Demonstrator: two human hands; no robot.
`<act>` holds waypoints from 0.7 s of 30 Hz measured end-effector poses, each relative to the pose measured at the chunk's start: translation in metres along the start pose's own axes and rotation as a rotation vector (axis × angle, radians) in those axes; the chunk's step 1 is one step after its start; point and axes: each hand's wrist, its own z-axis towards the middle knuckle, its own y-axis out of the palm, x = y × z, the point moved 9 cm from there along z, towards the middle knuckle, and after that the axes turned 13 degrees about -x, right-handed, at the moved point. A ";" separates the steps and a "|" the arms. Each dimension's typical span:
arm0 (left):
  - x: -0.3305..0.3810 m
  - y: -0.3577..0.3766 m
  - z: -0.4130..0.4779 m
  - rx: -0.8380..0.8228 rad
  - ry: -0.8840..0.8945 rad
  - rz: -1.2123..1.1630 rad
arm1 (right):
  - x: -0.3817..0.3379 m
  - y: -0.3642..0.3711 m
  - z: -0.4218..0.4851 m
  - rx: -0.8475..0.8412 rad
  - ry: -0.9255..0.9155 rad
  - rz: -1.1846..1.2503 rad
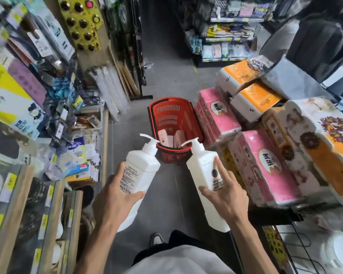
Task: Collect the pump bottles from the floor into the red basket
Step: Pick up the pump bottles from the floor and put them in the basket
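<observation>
White plastic pump bottles, two, both held off the floor, one per hand.

- Held by left hand (115, 196): left bottle (141, 171), fingers and thumb wrapped round its body, printed label up.
- Held by right hand (226, 196): right bottle (203, 175), thumb and fingers clamped on it, forefinger laid along its front.
- Long axes: bases toward the person, pump heads forward, converging on the basket. Both spouts turn left.
- Destination: red basket (160, 101) on the grey floor (166, 194), straight ahead, just beyond the pump heads and between them. Its long axis runs away from the person. Pale bottles (167, 139) lie inside.
- Reach: neither hand looks clearly nearer.
- Likely next move: carry forward and lower, heads first.
- Adjacent: pink tissue packs (218, 115), just right of the basket.
</observation>
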 end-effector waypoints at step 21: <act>0.098 -0.045 0.163 0.036 0.026 0.115 | -0.010 -0.022 0.183 -0.058 0.099 0.043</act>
